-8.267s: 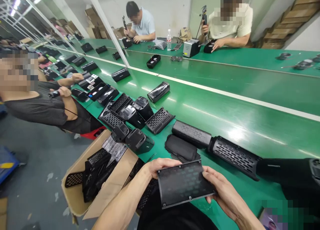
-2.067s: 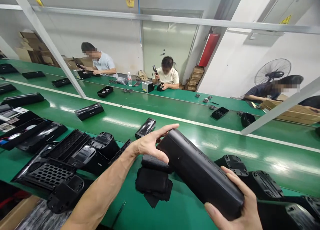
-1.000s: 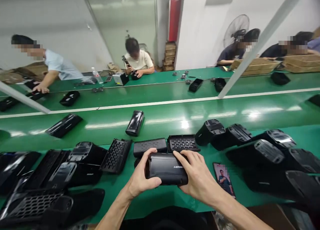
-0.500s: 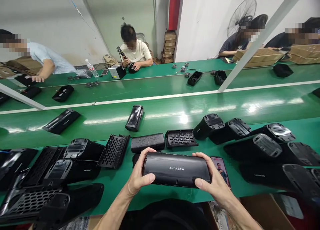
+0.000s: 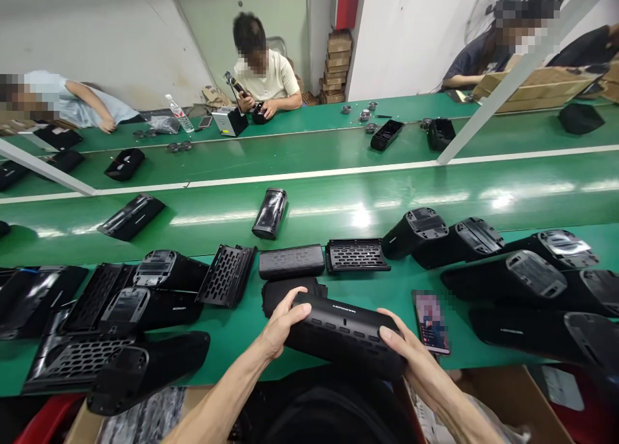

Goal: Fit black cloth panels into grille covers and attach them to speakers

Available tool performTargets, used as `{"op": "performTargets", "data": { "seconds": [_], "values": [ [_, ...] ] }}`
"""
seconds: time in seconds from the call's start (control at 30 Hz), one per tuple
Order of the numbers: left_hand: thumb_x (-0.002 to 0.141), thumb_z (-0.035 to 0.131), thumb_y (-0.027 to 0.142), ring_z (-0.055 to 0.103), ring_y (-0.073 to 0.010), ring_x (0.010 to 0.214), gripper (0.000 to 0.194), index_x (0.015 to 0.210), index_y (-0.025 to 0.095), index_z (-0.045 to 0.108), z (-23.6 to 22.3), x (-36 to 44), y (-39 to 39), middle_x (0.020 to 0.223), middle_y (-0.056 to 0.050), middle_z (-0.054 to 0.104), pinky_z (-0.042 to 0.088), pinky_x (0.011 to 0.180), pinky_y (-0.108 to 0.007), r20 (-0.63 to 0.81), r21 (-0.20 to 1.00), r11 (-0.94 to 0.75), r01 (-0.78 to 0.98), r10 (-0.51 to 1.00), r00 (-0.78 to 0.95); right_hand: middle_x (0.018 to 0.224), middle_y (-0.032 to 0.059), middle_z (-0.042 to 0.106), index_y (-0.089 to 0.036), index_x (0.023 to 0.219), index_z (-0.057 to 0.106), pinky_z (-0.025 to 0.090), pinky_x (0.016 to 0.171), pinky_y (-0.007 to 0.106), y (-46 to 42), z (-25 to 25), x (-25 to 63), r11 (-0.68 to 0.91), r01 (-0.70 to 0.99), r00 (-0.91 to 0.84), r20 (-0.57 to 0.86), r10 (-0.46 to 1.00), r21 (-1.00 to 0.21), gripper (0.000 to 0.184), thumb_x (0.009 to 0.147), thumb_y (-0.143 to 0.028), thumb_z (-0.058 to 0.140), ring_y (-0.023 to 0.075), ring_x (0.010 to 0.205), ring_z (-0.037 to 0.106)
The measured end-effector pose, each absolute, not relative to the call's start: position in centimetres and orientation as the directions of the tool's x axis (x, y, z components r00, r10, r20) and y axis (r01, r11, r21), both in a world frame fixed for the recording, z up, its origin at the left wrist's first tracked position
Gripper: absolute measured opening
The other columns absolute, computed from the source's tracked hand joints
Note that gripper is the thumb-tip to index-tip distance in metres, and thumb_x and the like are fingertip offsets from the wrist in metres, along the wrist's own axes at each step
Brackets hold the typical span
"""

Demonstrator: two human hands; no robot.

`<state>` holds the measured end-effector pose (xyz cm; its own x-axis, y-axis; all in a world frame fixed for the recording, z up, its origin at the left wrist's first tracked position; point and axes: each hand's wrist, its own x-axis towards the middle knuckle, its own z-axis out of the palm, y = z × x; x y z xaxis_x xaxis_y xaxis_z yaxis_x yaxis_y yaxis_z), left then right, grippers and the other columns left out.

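Observation:
Between my hands is a black speaker housing (image 5: 345,341) marked MERKURY, its row of slots facing up toward me. My left hand (image 5: 283,325) grips its left end, thumb on the top edge. Around the right end my right hand (image 5: 409,347) is closed, thumb over the slots. Behind the left hand lies a dark black piece (image 5: 271,294), partly hidden. Beyond it are a slotted speaker grille (image 5: 291,261) lying face up and a second perforated grille panel (image 5: 358,255). A phone (image 5: 430,321) with a lit screen rests right of my hands.
Several black housings crowd the right (image 5: 503,279) and left (image 5: 159,308) of the green bench, with grilles among the left ones. A conveyor belt (image 5: 329,202) carries speakers beyond. Co-workers sit across it. Open cardboard boxes (image 5: 503,392) stand below the front edge.
The housing has been rolled so its slotted side shows more and the lettering faces further away; its right end is lower. The head view has shifted. A co-worker at left leans lower.

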<state>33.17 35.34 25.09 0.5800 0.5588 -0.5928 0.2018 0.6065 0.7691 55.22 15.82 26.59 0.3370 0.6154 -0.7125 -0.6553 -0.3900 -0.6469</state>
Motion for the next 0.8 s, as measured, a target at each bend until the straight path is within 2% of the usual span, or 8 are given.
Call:
{"op": "performTargets", "data": {
  "seconds": [0.23, 0.3, 0.37, 0.43, 0.53, 0.63, 0.73, 0.8],
  "values": [
    [0.079, 0.073, 0.056, 0.061, -0.0206, 0.089, 0.044, 0.107, 0.022, 0.068, 23.6, 33.9, 33.8, 0.091, -0.001, 0.067, 0.044, 0.072, -0.027, -0.732, 0.666, 0.665, 0.339, 0.496, 0.466, 0.105, 0.0043, 0.081, -0.023, 0.117, 0.071, 0.058, 0.071, 0.030, 14.8, 23.0, 55.1, -0.403, -0.776, 0.287, -0.841, 0.460, -0.485, 0.056, 0.073, -0.049, 0.092, 0.0276, 0.095, 0.077],
    [0.082, 0.070, 0.065, 0.062, -0.0221, 0.099, 0.053, 0.116, 0.024, 0.068, 23.6, 33.6, 33.9, 0.107, -0.003, 0.070, 0.044, 0.074, -0.027, -0.751, 0.636, 0.685, 0.356, 0.442, 0.490, 0.105, 0.0061, 0.082, -0.021, 0.114, 0.073, 0.061, 0.077, 0.032, 14.5, 22.9, 55.3, -0.419, -0.813, 0.224, -0.882, 0.415, -0.404, 0.052, 0.075, -0.051, 0.091, 0.0282, 0.098, 0.077],
    [0.083, 0.070, 0.065, 0.061, -0.0224, 0.105, 0.064, 0.134, 0.029, 0.062, 23.9, 33.2, 34.2, 0.119, -0.004, 0.068, 0.043, 0.074, -0.026, -0.751, 0.625, 0.695, 0.356, 0.409, 0.519, 0.112, 0.0070, 0.081, -0.023, 0.126, 0.070, 0.062, 0.085, 0.036, 14.2, 23.3, 55.3, -0.391, -0.839, 0.197, -0.880, 0.432, -0.379, 0.060, 0.078, -0.053, 0.089, 0.0299, 0.105, 0.076],
    [0.082, 0.070, 0.059, 0.061, -0.0213, 0.099, 0.067, 0.141, 0.031, 0.056, 24.2, 33.0, 34.6, 0.114, -0.003, 0.067, 0.043, 0.072, -0.025, -0.728, 0.647, 0.681, 0.343, 0.418, 0.543, 0.120, 0.0058, 0.079, -0.028, 0.142, 0.060, 0.061, 0.091, 0.039, 14.1, 23.7, 54.9, -0.352, -0.831, 0.236, -0.845, 0.479, -0.432, 0.074, 0.078, -0.053, 0.089, 0.0302, 0.112, 0.075],
    [0.082, 0.068, 0.051, 0.057, -0.0189, 0.087, 0.055, 0.130, 0.026, 0.061, 24.4, 33.3, 34.9, 0.095, -0.001, 0.063, 0.042, 0.070, -0.026, -0.665, 0.731, 0.592, 0.338, 0.508, 0.548, 0.125, 0.0067, 0.078, -0.028, 0.150, 0.052, 0.060, 0.097, 0.041, 14.2, 23.9, 54.3, -0.320, -0.776, 0.333, -0.783, 0.525, -0.544, 0.086, 0.077, -0.053, 0.090, 0.0316, 0.116, 0.073],
    [0.085, 0.065, 0.055, 0.056, -0.0189, 0.086, 0.047, 0.121, 0.025, 0.064, 24.5, 33.5, 35.0, 0.095, -0.001, 0.062, 0.042, 0.070, -0.027, -0.649, 0.757, 0.532, 0.380, 0.544, 0.532, 0.124, 0.0094, 0.078, -0.023, 0.148, 0.054, 0.059, 0.100, 0.043, 14.4, 23.7, 54.1, -0.339, -0.750, 0.358, -0.779, 0.515, -0.568, 0.085, 0.077, -0.056, 0.088, 0.0347, 0.119, 0.071],
    [0.086, 0.067, 0.062, 0.061, -0.0212, 0.090, 0.066, 0.142, 0.031, 0.053, 24.8, 32.9, 35.2, 0.112, -0.004, 0.064, 0.047, 0.071, -0.030, -0.682, 0.701, 0.608, 0.372, 0.419, 0.600, 0.130, 0.0105, 0.075, -0.024, 0.151, 0.053, 0.056, 0.105, 0.046, 14.3, 24.1, 54.4, -0.423, -0.753, 0.271, -0.823, 0.499, -0.504, 0.083, 0.082, -0.061, 0.082, 0.0351, 0.124, 0.068],
    [0.082, 0.074, 0.056, 0.063, -0.0225, 0.099, 0.078, 0.151, 0.034, 0.044, 24.8, 32.4, 35.3, 0.124, -0.005, 0.063, 0.050, 0.079, -0.031, -0.642, 0.705, 0.638, 0.310, 0.389, 0.661, 0.137, 0.0094, 0.071, -0.031, 0.157, 0.045, 0.052, 0.109, 0.048, 14.1, 24.8, 54.6, -0.439, -0.739, 0.247, -0.811, 0.531, -0.512, 0.089, 0.082, -0.063, 0.081, 0.0343, 0.130, 0.065]
  ]
}}
